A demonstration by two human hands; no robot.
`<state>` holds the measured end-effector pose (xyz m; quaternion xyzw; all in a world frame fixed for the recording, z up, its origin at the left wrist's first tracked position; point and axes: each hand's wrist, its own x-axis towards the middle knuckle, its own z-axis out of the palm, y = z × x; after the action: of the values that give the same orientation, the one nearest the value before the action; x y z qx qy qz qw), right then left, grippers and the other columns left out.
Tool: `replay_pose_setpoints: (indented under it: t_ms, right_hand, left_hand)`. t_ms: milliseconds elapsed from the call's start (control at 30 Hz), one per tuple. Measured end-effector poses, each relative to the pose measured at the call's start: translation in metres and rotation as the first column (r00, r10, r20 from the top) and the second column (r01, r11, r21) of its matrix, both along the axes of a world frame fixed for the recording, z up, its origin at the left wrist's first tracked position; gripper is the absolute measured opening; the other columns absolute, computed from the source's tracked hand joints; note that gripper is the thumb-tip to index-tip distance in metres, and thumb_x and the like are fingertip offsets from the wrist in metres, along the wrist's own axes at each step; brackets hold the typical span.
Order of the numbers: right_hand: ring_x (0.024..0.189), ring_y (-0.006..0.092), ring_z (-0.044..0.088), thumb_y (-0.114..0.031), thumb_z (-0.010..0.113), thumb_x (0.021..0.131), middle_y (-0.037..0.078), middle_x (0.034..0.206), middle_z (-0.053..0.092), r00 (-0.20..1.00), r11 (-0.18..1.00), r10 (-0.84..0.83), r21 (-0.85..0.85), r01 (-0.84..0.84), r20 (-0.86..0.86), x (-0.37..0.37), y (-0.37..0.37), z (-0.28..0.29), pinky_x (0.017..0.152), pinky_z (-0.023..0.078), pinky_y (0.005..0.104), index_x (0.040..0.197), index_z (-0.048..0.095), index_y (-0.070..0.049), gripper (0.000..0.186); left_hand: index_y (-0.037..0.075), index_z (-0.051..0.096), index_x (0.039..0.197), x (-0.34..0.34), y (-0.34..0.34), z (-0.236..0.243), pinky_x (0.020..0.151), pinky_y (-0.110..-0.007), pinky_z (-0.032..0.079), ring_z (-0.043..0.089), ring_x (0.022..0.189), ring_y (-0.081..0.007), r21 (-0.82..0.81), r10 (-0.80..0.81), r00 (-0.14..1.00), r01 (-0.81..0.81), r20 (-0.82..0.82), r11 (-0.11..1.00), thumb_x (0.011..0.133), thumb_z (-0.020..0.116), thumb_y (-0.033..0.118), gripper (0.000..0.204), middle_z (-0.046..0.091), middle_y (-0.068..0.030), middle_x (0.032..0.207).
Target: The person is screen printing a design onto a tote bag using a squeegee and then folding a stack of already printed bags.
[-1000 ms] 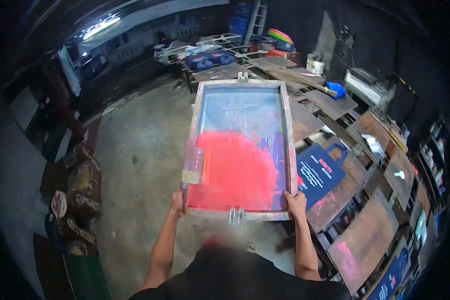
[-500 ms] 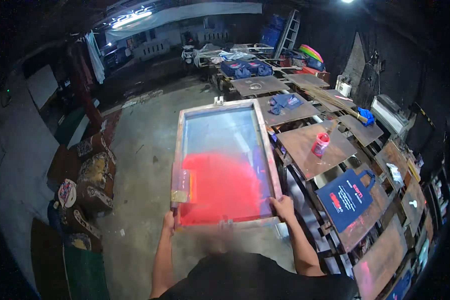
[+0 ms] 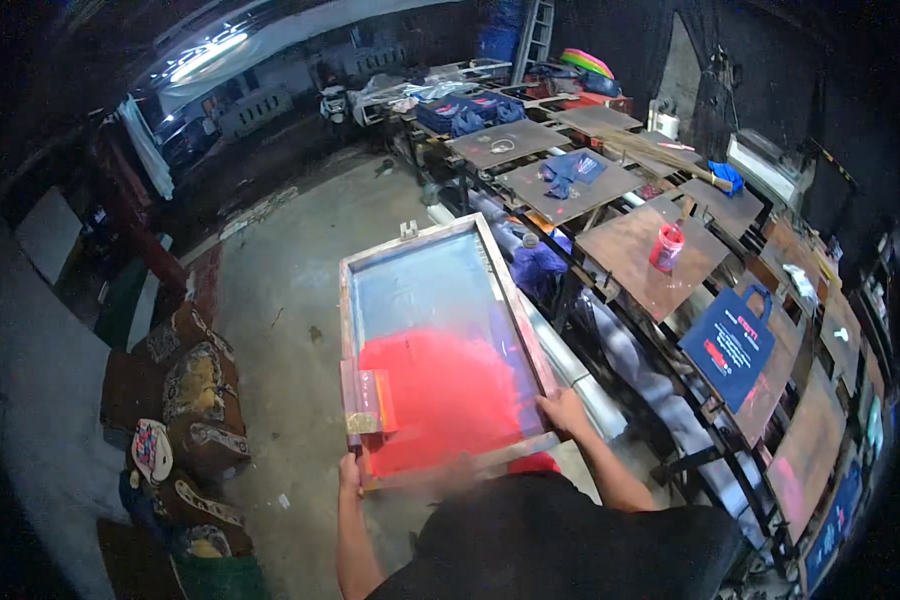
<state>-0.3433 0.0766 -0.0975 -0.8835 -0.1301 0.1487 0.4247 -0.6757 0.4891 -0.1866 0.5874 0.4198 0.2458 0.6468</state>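
A wooden screen-printing frame point(image 3: 518, 305) is held up before me, tilted, its far end pointing away. Bright red ink point(image 3: 445, 390) coats the nearer part of the mesh, and the farther part looks bluish. My left hand point(image 3: 350, 475) is wrapped round the near left corner. At the near right corner my right hand point(image 3: 567, 412) grips the side rail. A flat piece with yellowish tape point(image 3: 364, 422) rests against the inner left rail, beside an orange patch. A metal hinge clamp point(image 3: 409, 231) sits on the far rail.
Right of me runs a row of brown boards point(image 3: 610, 240) on metal racks. They carry a red ink pot point(image 3: 667, 247), a navy tote bag point(image 3: 730, 345) and a crumpled blue bag point(image 3: 575, 172). A purple plastic bag point(image 3: 538, 265) hangs near the rack. Worn armchairs point(image 3: 200, 385) stand left.
The frame has come lower and slightly left in my view, tilting more, both hands still on it. My view has turned, so the boards sit farther right and the purple bag shows.
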Motion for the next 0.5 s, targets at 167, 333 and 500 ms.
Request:
replay_pose_setpoints:
  t_ms: [167,333,500]
  right_hand:
    - [0.081,0.0436,0.069,-0.052,0.07,0.076,0.028,0.083,0.069,0.997,0.992,-0.069,-0.111,0.064,-0.041,0.008,-0.031,-0.002,0.073,0.054,0.0498,0.083,0.07,0.005,0.058]
    - [0.077,0.04,0.07,-0.05,0.07,0.076,0.025,0.08,0.07,0.996,0.99,-0.083,-0.118,0.077,-0.039,0.046,-0.016,-0.022,0.072,0.054,0.0476,0.082,0.072,0.003,0.054]
    - [0.069,0.0339,0.071,-0.047,0.071,0.076,0.021,0.071,0.07,0.992,0.987,-0.114,-0.106,0.12,0.06,0.1,0.011,-0.021,0.068,0.055,0.0433,0.076,0.073,0.001,0.048]
  left_hand:
    - [0.008,0.062,0.085,0.024,-0.043,0.028,0.043,-0.032,0.044,0.057,0.053,-0.014,-0.147,-0.072,0.992,0.056,-0.106,0.988,0.095,0.046,0.028,0.028,0.06,-0.0017,0.07]
    - [0.007,0.066,0.09,0.075,-0.042,0.052,0.05,-0.032,0.046,0.06,0.059,-0.015,-0.215,-0.026,0.997,0.009,-0.079,0.977,0.096,0.046,0.034,0.034,0.065,-0.0025,0.077]
    - [0.005,0.067,0.092,0.135,-0.006,0.053,0.052,-0.035,0.047,0.061,0.061,-0.0165,-0.116,-0.071,0.988,0.056,-0.138,0.992,0.096,0.046,0.033,0.035,0.066,-0.0043,0.079]
